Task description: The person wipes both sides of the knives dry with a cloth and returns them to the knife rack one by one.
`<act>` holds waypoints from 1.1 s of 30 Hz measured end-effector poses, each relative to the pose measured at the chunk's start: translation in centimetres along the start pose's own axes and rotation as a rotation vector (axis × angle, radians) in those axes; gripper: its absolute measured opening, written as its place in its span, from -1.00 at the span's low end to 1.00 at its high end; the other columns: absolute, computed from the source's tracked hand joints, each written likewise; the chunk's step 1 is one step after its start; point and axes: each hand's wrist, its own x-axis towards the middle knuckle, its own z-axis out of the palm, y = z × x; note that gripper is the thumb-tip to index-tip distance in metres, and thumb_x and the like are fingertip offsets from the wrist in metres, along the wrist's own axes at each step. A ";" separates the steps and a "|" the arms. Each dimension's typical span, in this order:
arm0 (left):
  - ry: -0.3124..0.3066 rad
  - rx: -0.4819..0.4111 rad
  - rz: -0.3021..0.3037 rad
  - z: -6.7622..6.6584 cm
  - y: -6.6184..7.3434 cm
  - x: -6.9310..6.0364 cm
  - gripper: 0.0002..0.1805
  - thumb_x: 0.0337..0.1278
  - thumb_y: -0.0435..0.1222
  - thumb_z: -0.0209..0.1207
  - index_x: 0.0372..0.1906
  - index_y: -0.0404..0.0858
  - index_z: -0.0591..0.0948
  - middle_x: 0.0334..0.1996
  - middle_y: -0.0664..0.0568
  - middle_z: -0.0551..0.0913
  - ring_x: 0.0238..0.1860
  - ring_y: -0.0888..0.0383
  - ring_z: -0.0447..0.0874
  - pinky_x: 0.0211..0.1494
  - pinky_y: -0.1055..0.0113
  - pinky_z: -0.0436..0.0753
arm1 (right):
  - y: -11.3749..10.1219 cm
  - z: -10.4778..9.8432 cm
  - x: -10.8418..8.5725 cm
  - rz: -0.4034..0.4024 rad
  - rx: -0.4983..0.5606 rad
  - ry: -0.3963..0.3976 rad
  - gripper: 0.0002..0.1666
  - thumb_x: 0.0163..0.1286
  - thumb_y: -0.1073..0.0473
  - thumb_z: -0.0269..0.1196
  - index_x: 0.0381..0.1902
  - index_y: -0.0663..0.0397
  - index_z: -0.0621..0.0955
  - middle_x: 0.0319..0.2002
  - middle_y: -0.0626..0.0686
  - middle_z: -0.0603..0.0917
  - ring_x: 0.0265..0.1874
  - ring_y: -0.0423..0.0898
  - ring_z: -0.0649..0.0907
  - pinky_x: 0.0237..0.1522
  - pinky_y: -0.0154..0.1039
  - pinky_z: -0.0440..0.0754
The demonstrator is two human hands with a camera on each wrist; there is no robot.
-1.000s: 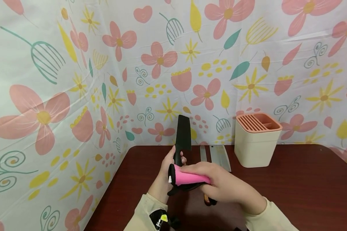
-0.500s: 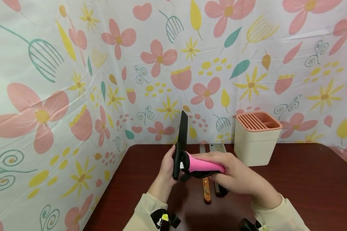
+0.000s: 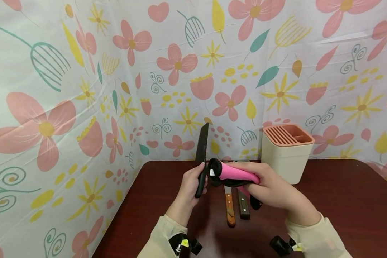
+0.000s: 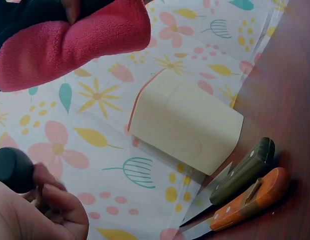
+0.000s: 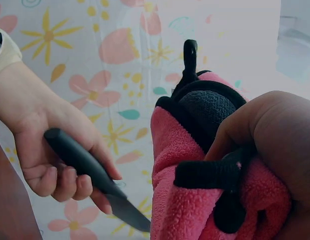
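My left hand (image 3: 189, 182) grips a black kitchen knife (image 3: 202, 145) by its handle, the broad blade pointing up and away. In the right wrist view, fingers curl round the black knife handle (image 5: 83, 159). A pink towel (image 3: 238, 174) with black edging is bunched in my right hand (image 3: 275, 186), just right of the knife handle and apart from the blade. Its hanging loop (image 5: 190, 57) sticks up in the right wrist view. On the table below lie an orange-handled knife (image 3: 230, 211) and a dark-handled knife (image 3: 243, 206), their blades partly hidden by the towel and right hand.
A cream knife block (image 3: 285, 161) with a slotted salmon top stands at the back right of the dark red table (image 3: 338, 200). Flower-printed sheeting (image 3: 180, 89) hangs behind and along the left side.
The towel, at first over the knife's handle end, has moved right with my right hand, away from the knife. The knife has turned, its blade now nearly edge-on. The table knives' handles have come into view.
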 end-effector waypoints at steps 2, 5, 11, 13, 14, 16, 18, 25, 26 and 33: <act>0.008 0.004 0.009 0.0 -0.1 0.0 -0.72 0.40 0.00 0.24 -0.25 -0.13 0.67 -0.64 0.13 0.57 -0.72 0.30 0.49 -0.66 0.45 0.45 | 0.0 -0.2 -0.1 0.011 0.023 0.001 -0.14 0.10 0.65 0.18 0.33 -0.08 0.59 -0.13 -0.11 0.74 -0.44 -0.22 0.67 -0.37 -0.30 0.66; 0.009 0.007 0.027 0.1 -0.1 0.0 -0.73 0.39 -0.07 0.27 -0.35 -0.17 0.60 -0.56 0.11 0.65 -0.72 0.29 0.59 -0.64 0.44 0.54 | 0.0 -0.7 -0.3 0.024 0.048 0.009 -0.14 0.11 0.66 0.15 0.34 -0.05 0.58 -0.26 -0.09 0.73 -0.53 -0.21 0.65 -0.43 -0.29 0.65; -0.014 0.027 0.060 0.2 -0.2 -0.1 -0.78 0.47 -0.17 0.19 -0.30 -0.19 0.51 -0.49 0.12 0.65 -0.76 0.30 0.56 -0.64 0.44 0.54 | -0.1 -1.1 -0.5 0.037 0.015 0.044 -0.17 0.14 0.63 0.17 0.34 -0.05 0.60 -0.15 -0.06 0.75 -0.40 -0.19 0.68 -0.36 -0.28 0.63; -0.014 0.039 0.069 0.2 -0.2 -0.1 -0.83 0.48 -0.18 0.16 -0.21 -0.20 0.51 -0.47 0.12 0.64 -0.76 0.30 0.55 -0.64 0.44 0.54 | -0.1 -1.2 -0.5 0.037 0.002 0.050 -0.17 0.14 0.63 0.17 0.33 -0.06 0.60 -0.14 -0.05 0.75 -0.37 -0.18 0.68 -0.34 -0.28 0.63; -0.012 0.044 0.071 0.2 -0.2 -0.1 -0.84 0.48 -0.18 0.16 -0.17 -0.20 0.50 -0.47 0.11 0.63 -0.76 0.29 0.55 -0.63 0.44 0.53 | 0.0 -1.2 -0.5 0.042 -0.002 0.051 -0.17 0.13 0.63 0.17 0.33 -0.07 0.60 -0.13 -0.06 0.75 -0.36 -0.19 0.68 -0.33 -0.28 0.63; -0.004 0.054 0.075 0.2 -0.2 -0.1 -0.84 0.49 -0.20 0.14 -0.09 -0.21 0.48 -0.45 0.10 0.63 -0.76 0.28 0.54 -0.62 0.43 0.53 | 0.0 -1.2 -0.5 0.041 -0.015 0.054 -0.17 0.12 0.63 0.17 0.33 -0.08 0.61 -0.09 -0.05 0.76 -0.33 -0.19 0.68 -0.31 -0.29 0.62; 0.004 0.064 0.073 0.2 -0.2 -0.1 -0.80 0.48 -0.20 0.14 -0.02 -0.23 0.44 -0.44 0.10 0.63 -0.75 0.28 0.54 -0.60 0.43 0.53 | 0.1 -1.1 -0.5 0.041 -0.026 0.058 -0.16 0.11 0.63 0.18 0.32 -0.09 0.61 -0.07 -0.05 0.76 -0.31 -0.19 0.68 -0.30 -0.29 0.62; -0.012 0.074 0.062 0.3 0.1 -0.4 -0.75 0.49 -0.24 0.05 0.14 -0.20 0.38 -0.31 0.06 0.61 -0.71 0.26 0.51 -0.54 0.42 0.52 | -0.2 -1.1 -0.4 0.046 -0.036 0.062 -0.14 0.09 0.63 0.19 0.32 -0.11 0.61 -0.07 -0.08 0.75 -0.33 -0.20 0.69 -0.30 -0.29 0.64; -0.025 0.068 0.063 0.3 0.1 -0.5 -0.73 0.50 -0.26 0.02 0.18 -0.17 0.38 -0.31 0.05 0.60 -0.71 0.26 0.50 -0.54 0.42 0.51 | -0.2 -1.1 -0.4 0.045 -0.027 0.060 -0.14 0.10 0.63 0.18 0.33 -0.11 0.60 -0.09 -0.08 0.75 -0.34 -0.20 0.69 -0.30 -0.28 0.65; -0.165 -0.009 0.062 0.5 0.2 -0.8 -0.39 0.52 -0.31 -0.11 0.56 0.08 0.14 -0.36 0.06 0.44 -0.71 0.27 0.41 -0.56 0.46 0.47 | -0.7 -1.4 -0.2 0.009 -0.038 0.092 -0.19 0.14 0.63 0.17 0.33 -0.02 0.59 -0.12 -0.06 0.75 -0.34 -0.20 0.68 -0.30 -0.29 0.64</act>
